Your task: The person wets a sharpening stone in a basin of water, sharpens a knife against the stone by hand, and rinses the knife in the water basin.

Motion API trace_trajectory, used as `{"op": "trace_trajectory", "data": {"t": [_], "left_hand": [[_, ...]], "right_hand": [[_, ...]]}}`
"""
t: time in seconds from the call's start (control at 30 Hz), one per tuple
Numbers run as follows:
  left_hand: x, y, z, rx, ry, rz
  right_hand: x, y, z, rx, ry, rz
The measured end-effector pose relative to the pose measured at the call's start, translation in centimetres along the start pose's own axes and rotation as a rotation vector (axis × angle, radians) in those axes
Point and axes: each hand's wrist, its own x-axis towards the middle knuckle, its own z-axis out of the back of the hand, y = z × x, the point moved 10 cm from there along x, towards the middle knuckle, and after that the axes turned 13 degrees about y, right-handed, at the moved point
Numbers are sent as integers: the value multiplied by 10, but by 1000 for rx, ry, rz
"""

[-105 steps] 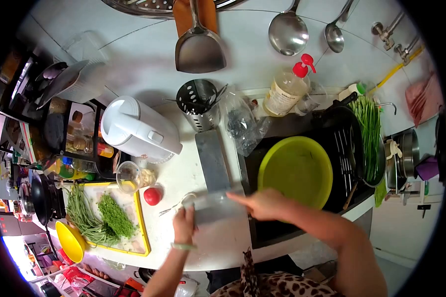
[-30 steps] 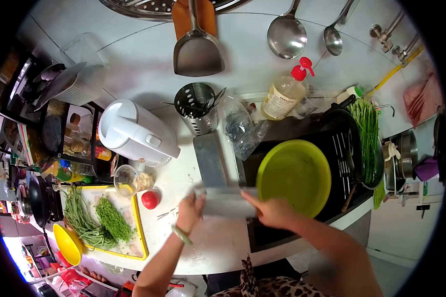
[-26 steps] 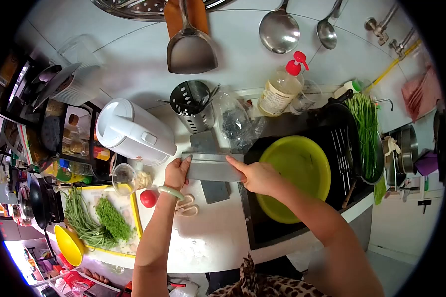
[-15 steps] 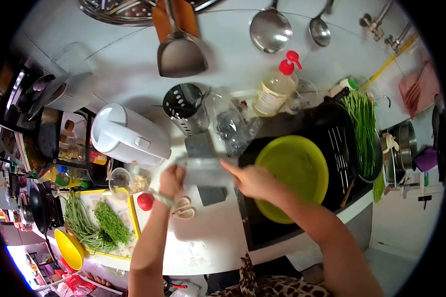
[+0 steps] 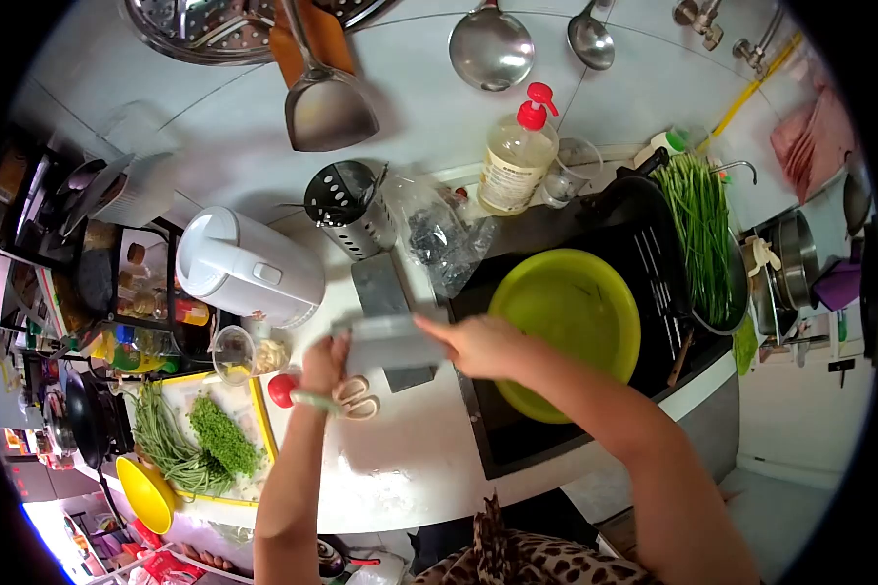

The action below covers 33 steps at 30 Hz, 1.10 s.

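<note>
A wide grey metal blade [image 5: 392, 341], blurred by motion, lies across a dark rectangular stone [image 5: 410, 378] on the white counter. My left hand [image 5: 326, 363], with a pale green bangle at the wrist, grips the blade's left end. At the blade's right end is my right hand [image 5: 476, 345], its fingers on the metal. Scissors with cream handles [image 5: 357, 400] rest just beside my left wrist, and a red tomato [image 5: 282, 390] sits left of them. The stone's far end reaches towards the perforated metal utensil holder [image 5: 351, 213].
A green basin [image 5: 566, 331] with water stands in the black sink [image 5: 498, 444] at the right. Long green stalks [image 5: 698, 239] lie in a pan behind it. A white kettle [image 5: 249, 268], a yellow-edged board [image 5: 268, 439] with cut greens, and a yellow bowl [image 5: 146, 495] are at the left.
Both hands and the blade have moved away from my body along the stone, compared with the earliest frame. The scissors' handles now show more fully. The whole view has shifted slightly.
</note>
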Motion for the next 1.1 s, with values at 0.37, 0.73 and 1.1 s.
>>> {"op": "trace_trajectory", "data": {"t": [0.37,0.73,1.1], "left_hand": [[-13,21,24,-60,-100,90],[-20,31,19,-245,-162,96],[-12,36,25,-288,-189,131]], "right_hand": [[33,18,12,-47,-22,127],[48,20,19,-70,6,209],[51,30,35,-103,53,209]]}}
